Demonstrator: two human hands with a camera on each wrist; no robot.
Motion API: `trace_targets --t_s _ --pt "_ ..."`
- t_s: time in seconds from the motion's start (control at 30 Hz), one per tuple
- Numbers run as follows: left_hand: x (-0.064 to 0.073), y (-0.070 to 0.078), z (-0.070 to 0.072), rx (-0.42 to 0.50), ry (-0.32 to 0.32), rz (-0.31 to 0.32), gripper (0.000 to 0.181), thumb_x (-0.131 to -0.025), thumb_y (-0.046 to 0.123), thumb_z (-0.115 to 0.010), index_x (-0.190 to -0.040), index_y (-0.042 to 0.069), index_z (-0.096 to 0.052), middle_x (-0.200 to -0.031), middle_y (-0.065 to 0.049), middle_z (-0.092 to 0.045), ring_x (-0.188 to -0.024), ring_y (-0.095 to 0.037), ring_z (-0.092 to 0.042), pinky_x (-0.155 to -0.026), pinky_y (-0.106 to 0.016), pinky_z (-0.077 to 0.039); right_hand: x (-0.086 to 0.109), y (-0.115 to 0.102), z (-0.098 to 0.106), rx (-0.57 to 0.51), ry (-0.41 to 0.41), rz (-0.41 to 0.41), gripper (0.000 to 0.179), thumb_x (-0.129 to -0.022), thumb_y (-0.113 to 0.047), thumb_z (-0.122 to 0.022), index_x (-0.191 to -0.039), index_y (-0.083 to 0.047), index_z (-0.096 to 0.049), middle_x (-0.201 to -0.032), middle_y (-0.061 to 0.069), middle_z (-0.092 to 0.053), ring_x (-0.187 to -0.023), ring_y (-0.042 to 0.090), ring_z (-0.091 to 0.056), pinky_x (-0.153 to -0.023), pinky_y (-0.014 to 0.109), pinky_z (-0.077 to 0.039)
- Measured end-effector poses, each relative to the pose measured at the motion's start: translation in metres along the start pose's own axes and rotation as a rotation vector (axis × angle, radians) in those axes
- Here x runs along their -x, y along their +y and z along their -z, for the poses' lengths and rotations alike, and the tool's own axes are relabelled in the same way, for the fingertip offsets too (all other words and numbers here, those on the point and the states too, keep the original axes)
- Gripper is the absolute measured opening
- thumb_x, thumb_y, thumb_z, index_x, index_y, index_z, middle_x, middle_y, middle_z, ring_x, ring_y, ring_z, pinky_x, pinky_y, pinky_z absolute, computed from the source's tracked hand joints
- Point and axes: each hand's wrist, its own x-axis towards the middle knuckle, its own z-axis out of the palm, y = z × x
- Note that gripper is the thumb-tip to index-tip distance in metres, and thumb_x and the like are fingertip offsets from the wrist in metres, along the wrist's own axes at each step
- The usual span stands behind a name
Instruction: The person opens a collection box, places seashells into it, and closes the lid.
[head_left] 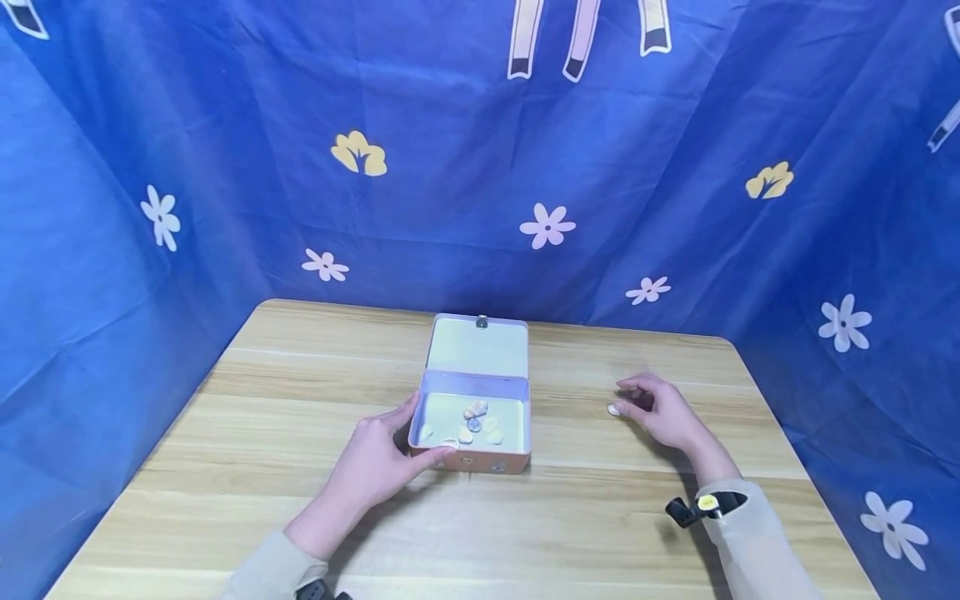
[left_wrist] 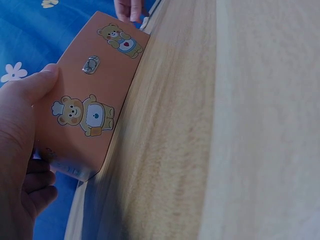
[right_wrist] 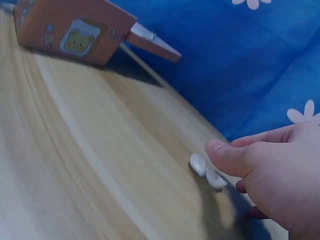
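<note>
An orange tin box (head_left: 471,461) with bear pictures stands on the table, its lid (head_left: 478,346) swung back at the far side. Several shells (head_left: 476,409), white and patterned, lie inside on the pale bottom. My left hand (head_left: 378,454) grips the box's near left corner, thumb over the front rim and fingers along the left side. To the right, my right hand (head_left: 663,410) hovers low over the table with thumb and fingers apart. Two white shells (right_wrist: 197,164) lie beside its thumb in the right wrist view, close together on the wood.
The wooden table (head_left: 300,367) is enclosed at the back and sides by blue cloth (head_left: 450,167) printed with flowers. A metal clasp (left_wrist: 91,64) sits on the box front, and another clasp part (head_left: 482,322) on the lid edge.
</note>
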Motion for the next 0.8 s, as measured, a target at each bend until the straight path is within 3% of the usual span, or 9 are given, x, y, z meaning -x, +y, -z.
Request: trace_targets --t_s 0.13,0.2,0.33,0.6,0.8 --pt "0.000 0.001 0.000 -0.003 0.008 -0.006 0.112 -0.074 0.077 -0.082 -0.149 -0.002 -0.056 -0.137 -0.026 -0.062 -0.080 -0.015 -0.067 -0.088 -0.043 -0.060 0.005 0.008 -0.002 0.006 -0.024 -0.003 0.042 -0.091 -0.019 -0.087 -0.125 0.000 -0.074 -0.112 0.005 -0.071 -0.100 0.023 -0.061 -0.089 0.036 -0.051" --pt "0.000 0.001 0.000 -0.007 0.012 -0.009 0.111 -0.074 0.076 -0.082 -0.149 -0.002 -0.056 -0.137 -0.025 -0.062 -0.091 -0.018 -0.067 -0.090 -0.045 -0.060 0.006 0.010 -0.002 0.008 -0.031 0.013 0.041 -0.090 -0.017 -0.088 -0.124 0.000 -0.075 -0.111 0.004 -0.071 -0.100 0.023 -0.060 -0.088 0.035 -0.051" --pt "0.000 0.001 0.000 -0.008 0.014 -0.012 0.111 -0.074 0.076 -0.082 -0.150 -0.002 -0.056 -0.137 -0.025 -0.062 -0.095 -0.019 -0.067 -0.091 -0.046 -0.060 0.008 0.012 -0.003 0.022 -0.038 0.030 0.037 -0.089 -0.014 -0.088 -0.122 -0.001 -0.076 -0.107 0.002 -0.070 -0.095 0.021 -0.059 -0.081 0.032 -0.050" --pt "0.000 -0.001 -0.001 -0.021 0.021 -0.020 0.111 -0.074 0.076 -0.082 -0.148 -0.003 -0.057 -0.134 -0.026 -0.064 -0.081 -0.018 -0.067 -0.090 -0.047 -0.061 0.010 0.012 -0.006 0.012 -0.052 -0.003 0.029 -0.092 -0.007 -0.084 -0.120 -0.002 -0.077 -0.099 -0.001 -0.066 -0.087 0.018 -0.056 -0.073 0.029 -0.048" --pt "0.000 -0.001 -0.001 -0.026 0.024 -0.019 0.112 -0.074 0.077 -0.082 -0.148 -0.003 -0.057 -0.134 -0.027 -0.064 -0.090 -0.020 -0.067 -0.096 -0.050 -0.059 0.010 0.008 -0.004 0.007 -0.062 -0.011 0.031 -0.093 -0.005 -0.082 -0.123 0.001 -0.076 -0.101 0.002 -0.065 -0.086 0.018 -0.056 -0.072 0.027 -0.048"
